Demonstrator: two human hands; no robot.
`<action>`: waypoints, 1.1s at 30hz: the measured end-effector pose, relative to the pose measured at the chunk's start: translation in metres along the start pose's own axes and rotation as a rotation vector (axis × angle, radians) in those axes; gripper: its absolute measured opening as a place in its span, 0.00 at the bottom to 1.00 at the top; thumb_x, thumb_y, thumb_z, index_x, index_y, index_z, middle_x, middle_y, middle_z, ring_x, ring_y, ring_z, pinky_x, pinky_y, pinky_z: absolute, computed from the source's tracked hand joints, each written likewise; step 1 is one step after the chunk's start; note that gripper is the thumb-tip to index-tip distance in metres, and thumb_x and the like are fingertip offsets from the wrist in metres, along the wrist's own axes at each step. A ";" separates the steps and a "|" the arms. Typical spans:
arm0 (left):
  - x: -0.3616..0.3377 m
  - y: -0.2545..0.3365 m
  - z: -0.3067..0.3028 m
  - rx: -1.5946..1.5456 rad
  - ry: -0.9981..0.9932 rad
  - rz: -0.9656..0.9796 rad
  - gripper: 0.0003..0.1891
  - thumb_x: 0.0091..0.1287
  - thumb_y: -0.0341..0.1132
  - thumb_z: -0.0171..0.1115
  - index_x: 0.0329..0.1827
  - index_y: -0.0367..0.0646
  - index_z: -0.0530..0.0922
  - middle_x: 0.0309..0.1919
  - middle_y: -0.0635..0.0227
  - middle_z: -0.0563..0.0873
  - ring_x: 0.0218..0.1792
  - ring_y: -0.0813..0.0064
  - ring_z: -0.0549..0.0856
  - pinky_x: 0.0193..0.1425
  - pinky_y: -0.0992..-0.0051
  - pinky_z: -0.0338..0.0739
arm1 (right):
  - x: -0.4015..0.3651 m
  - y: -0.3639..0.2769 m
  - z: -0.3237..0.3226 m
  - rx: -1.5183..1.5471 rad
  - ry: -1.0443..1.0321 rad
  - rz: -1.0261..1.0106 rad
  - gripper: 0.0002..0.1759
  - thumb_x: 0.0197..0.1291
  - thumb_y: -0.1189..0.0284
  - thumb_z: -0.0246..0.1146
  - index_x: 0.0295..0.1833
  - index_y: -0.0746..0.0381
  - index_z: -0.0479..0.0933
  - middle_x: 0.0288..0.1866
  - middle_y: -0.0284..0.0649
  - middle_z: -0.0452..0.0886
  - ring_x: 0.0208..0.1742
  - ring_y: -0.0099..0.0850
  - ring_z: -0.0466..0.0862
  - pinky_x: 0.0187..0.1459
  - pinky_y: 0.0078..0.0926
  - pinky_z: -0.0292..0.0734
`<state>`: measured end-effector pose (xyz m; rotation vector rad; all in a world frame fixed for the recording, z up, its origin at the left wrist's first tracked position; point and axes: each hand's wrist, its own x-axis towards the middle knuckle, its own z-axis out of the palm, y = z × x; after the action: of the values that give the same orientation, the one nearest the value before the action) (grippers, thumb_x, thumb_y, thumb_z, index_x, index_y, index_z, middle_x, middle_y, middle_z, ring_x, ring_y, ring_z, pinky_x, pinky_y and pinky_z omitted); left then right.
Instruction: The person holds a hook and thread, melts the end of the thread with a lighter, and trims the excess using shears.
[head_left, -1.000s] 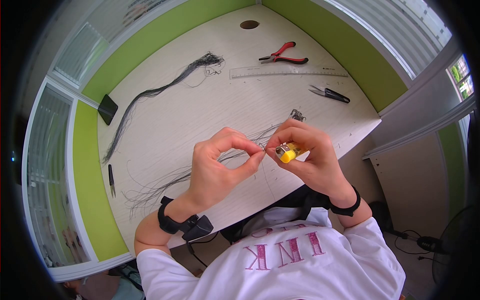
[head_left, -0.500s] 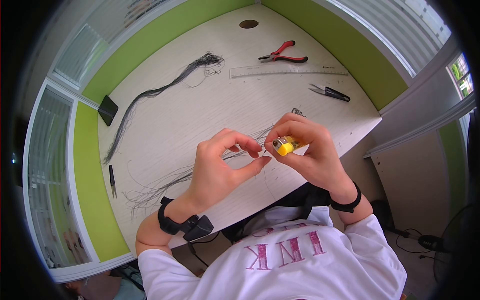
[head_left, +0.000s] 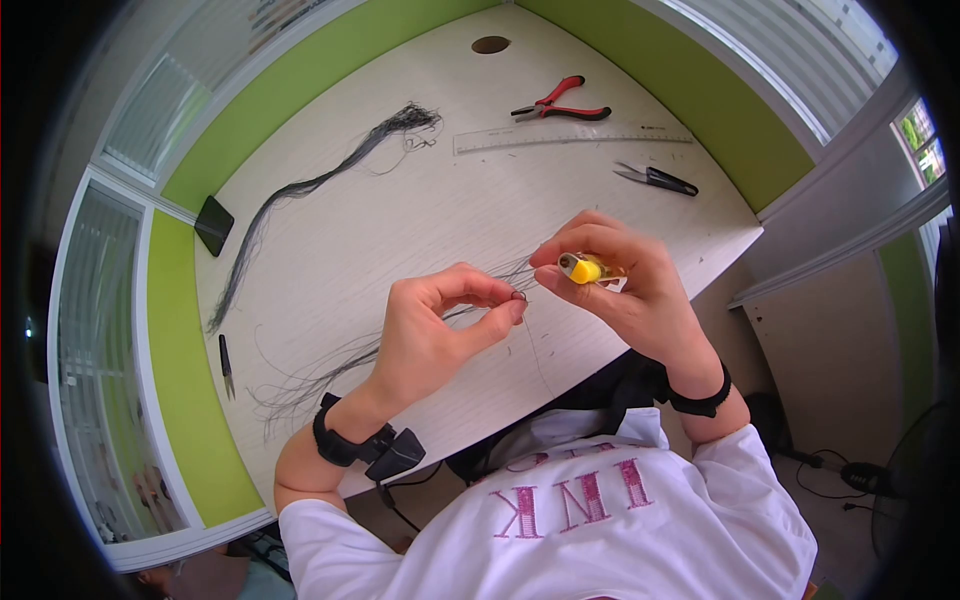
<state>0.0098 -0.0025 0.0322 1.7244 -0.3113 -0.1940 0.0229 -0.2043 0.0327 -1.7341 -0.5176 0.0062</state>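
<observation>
Pinching dark strands (head_left: 342, 361) in our left hand (head_left: 435, 330), we clench our right hand (head_left: 630, 295) around one yellow lighter (head_left: 582, 268). Our white shirt (head_left: 700, 520) reads "INK" (pink letters).

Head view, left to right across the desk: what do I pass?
Black slab → left hand pinching dark strands → yellow lighter held in the right hand → snips.

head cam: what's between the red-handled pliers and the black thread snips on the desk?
In the head view, a clear plastic ruler lies flat on the desk between the red-handled pliers and the black thread snips.
</observation>
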 end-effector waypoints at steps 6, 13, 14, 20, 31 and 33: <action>0.001 0.005 -0.001 -0.186 0.013 -0.108 0.05 0.58 0.26 0.64 0.35 0.32 0.81 0.30 0.64 0.84 0.33 0.77 0.83 0.43 0.79 0.77 | -0.012 0.029 -0.018 -0.464 0.276 -0.040 0.13 0.56 0.75 0.64 0.46 0.65 0.73 0.44 0.43 0.74 0.44 0.37 0.79 0.45 0.30 0.76; 0.001 0.005 0.002 -0.275 0.074 -0.126 0.03 0.57 0.24 0.61 0.32 0.34 0.80 0.27 0.65 0.82 0.30 0.77 0.80 0.39 0.76 0.75 | -0.025 0.062 -0.042 -0.859 0.316 -0.045 0.14 0.51 0.78 0.63 0.45 0.64 0.74 0.44 0.43 0.74 0.44 0.42 0.75 0.47 0.36 0.71; 0.001 0.004 0.001 -0.284 0.060 -0.117 0.03 0.57 0.24 0.61 0.32 0.34 0.80 0.27 0.65 0.82 0.30 0.77 0.80 0.39 0.76 0.75 | -0.026 0.062 -0.041 -0.891 0.293 -0.023 0.13 0.51 0.77 0.63 0.45 0.64 0.75 0.44 0.43 0.74 0.45 0.41 0.74 0.48 0.36 0.70; 0.000 0.002 -0.003 -0.333 0.057 -0.061 0.05 0.58 0.24 0.63 0.35 0.32 0.80 0.29 0.64 0.83 0.33 0.76 0.83 0.45 0.76 0.77 | -0.027 0.059 -0.042 -0.997 0.264 -0.029 0.13 0.51 0.74 0.64 0.44 0.62 0.76 0.44 0.40 0.74 0.44 0.39 0.73 0.49 0.36 0.67; -0.002 0.005 -0.001 -0.347 0.078 -0.042 0.03 0.57 0.25 0.60 0.33 0.35 0.78 0.28 0.66 0.80 0.31 0.78 0.78 0.40 0.76 0.74 | 0.001 0.064 -0.076 -1.025 0.359 -0.021 0.17 0.55 0.72 0.63 0.50 0.64 0.74 0.50 0.43 0.75 0.50 0.42 0.75 0.51 0.37 0.68; -0.001 0.003 -0.002 -0.352 0.073 -0.031 0.03 0.57 0.25 0.60 0.33 0.35 0.78 0.29 0.66 0.80 0.31 0.78 0.78 0.40 0.76 0.74 | 0.009 0.075 -0.086 -1.069 0.340 -0.057 0.16 0.55 0.74 0.62 0.51 0.65 0.74 0.51 0.44 0.75 0.51 0.42 0.74 0.51 0.37 0.69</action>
<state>0.0089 -0.0006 0.0359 1.3846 -0.1841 -0.1957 0.0805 -0.2917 -0.0141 -2.6749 -0.3184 -0.7077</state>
